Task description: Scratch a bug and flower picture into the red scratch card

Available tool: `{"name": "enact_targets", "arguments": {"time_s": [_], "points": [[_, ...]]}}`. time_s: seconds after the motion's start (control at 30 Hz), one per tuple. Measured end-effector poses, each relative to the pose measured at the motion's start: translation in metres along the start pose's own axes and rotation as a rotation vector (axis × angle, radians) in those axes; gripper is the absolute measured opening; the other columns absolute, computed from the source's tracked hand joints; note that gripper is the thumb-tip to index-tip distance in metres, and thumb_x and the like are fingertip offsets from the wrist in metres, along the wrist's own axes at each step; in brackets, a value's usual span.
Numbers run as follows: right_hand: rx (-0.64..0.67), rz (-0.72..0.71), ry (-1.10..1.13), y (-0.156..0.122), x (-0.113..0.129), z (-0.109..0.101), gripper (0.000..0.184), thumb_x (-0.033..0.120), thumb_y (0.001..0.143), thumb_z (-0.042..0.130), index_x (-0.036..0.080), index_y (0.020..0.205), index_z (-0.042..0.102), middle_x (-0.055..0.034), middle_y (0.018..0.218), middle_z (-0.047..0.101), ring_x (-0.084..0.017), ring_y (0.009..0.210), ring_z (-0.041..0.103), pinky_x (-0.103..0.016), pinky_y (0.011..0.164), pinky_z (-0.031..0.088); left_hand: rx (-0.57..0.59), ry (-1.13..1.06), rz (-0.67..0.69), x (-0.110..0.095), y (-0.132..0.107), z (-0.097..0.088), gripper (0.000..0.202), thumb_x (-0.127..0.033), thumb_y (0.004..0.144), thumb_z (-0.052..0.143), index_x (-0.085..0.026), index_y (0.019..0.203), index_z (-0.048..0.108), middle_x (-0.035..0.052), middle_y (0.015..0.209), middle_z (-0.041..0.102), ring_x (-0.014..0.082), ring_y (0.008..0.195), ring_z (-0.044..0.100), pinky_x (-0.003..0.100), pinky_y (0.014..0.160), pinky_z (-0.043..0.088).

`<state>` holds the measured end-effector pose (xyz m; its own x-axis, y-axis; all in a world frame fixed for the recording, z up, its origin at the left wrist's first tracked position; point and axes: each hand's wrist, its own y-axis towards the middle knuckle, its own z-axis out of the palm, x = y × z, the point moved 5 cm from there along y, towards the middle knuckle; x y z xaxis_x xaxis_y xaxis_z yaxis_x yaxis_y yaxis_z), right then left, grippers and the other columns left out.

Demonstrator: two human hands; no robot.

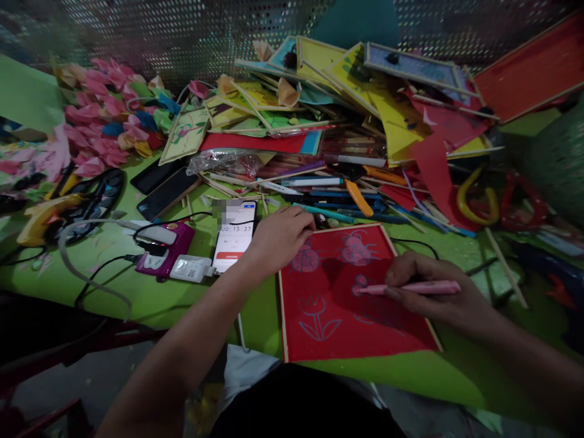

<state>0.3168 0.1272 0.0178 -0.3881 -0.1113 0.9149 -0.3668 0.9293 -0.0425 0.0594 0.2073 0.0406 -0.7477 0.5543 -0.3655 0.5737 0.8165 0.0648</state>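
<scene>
A red sheet [337,331] with thin wooden strips along its edges lies on the green table before me. Drawn on it are two round, pink-coloured insects [356,249], an outlined tulip [317,316] and another flower [360,283] whose head is partly pink; my right hand's shadow dims its lower part. My right hand [422,289] grips a pink marker [438,287], its tip touching that flower's head. At the sheet's upper left corner my left hand [285,234] rests palm down, fingers laid over the edge, holding nothing.
Left of the sheet are a lit phone [235,234] and a purple power strip [166,252] with plugs and cables. Behind lie framed pictures [410,67], sticks and pens [314,182]. Pink paper flowers [98,115] stand back left; yellow-handled scissors [477,198] lie right.
</scene>
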Motion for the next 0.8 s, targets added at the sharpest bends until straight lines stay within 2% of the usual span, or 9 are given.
{"name": "enact_targets", "arguments": {"time_s": [0.23, 0.8], "points": [[-0.026, 0.043, 0.026, -0.0008, -0.0025, -0.0010, 0.021, 0.041, 0.088, 0.081, 0.024, 0.079, 0.070, -0.0016, 0.072, 0.071, -0.015, 0.057, 0.060, -0.026, 0.051, 0.046, -0.002, -0.003, -0.004, -0.0006, -0.0006, -0.0011, 0.014, -0.017, 0.100, 0.055, -0.021, 0.100, 0.068, 0.0048, 0.104, 0.072, 0.0225, 0.103, 0.065, 0.037, 0.092, 0.051], [0.010, -0.012, 0.017, -0.0006, 0.0029, 0.0017, 0.023, 0.043, 0.088, 0.078, 0.025, 0.076, 0.069, -0.0020, 0.069, 0.070, -0.017, 0.056, 0.060, -0.027, 0.051, 0.045, 0.009, -0.009, -0.011, -0.0006, 0.0000, -0.0004, 0.013, -0.016, 0.100, 0.055, -0.020, 0.100, 0.068, 0.0054, 0.106, 0.072, 0.0227, 0.105, 0.065, 0.037, 0.093, 0.051]]}}
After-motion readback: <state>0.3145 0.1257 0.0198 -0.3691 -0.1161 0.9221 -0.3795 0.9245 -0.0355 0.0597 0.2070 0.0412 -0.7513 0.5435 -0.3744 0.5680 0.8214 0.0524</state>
